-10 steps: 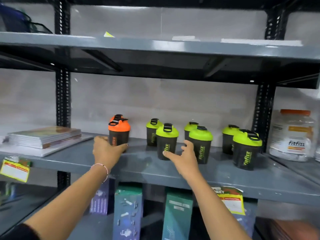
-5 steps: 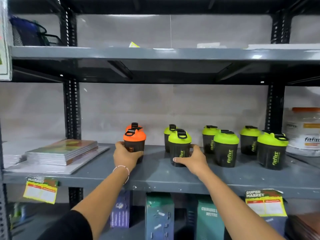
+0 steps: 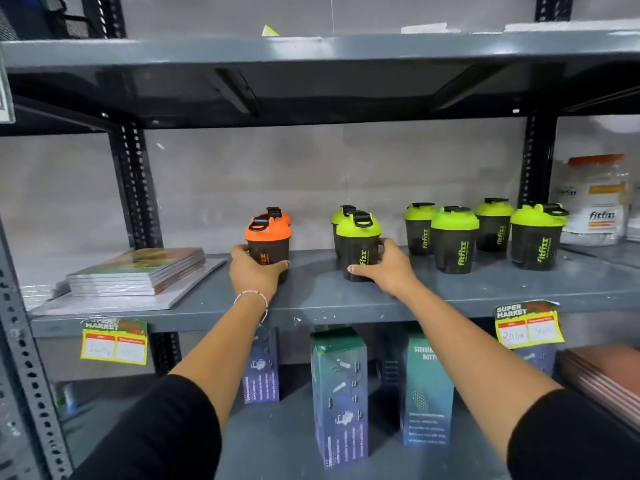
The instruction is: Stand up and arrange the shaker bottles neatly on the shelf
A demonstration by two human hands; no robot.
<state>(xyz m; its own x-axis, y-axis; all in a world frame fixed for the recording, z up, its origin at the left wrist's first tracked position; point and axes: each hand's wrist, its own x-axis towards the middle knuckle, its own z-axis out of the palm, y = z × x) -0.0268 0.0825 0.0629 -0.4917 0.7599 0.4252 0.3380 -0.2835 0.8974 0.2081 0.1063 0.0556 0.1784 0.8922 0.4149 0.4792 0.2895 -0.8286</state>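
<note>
Dark shaker bottles stand upright on the grey middle shelf (image 3: 485,289). My left hand (image 3: 254,273) wraps the base of the front orange-lidded shaker (image 3: 268,237); a second orange-lidded shaker (image 3: 277,213) stands right behind it. My right hand (image 3: 386,270) grips the base of the front green-lidded shaker (image 3: 358,242), with another green-lidded shaker (image 3: 341,214) behind that. Further right stand several more green-lidded shakers, among them one (image 3: 454,239) near the front and one (image 3: 536,235) at the far right.
A stack of wrapped books (image 3: 138,270) lies on the shelf's left part. A large clear jar (image 3: 594,199) stands past the right upright. Boxes (image 3: 339,393) stand on the shelf below. Price tags (image 3: 114,341) hang from the shelf's front edge. Another shelf (image 3: 311,50) runs overhead.
My right hand has gone from reaching between the bottles to closing on the front green-lidded shaker. My left hand stays on the orange-lidded shaker. The view has shifted.
</note>
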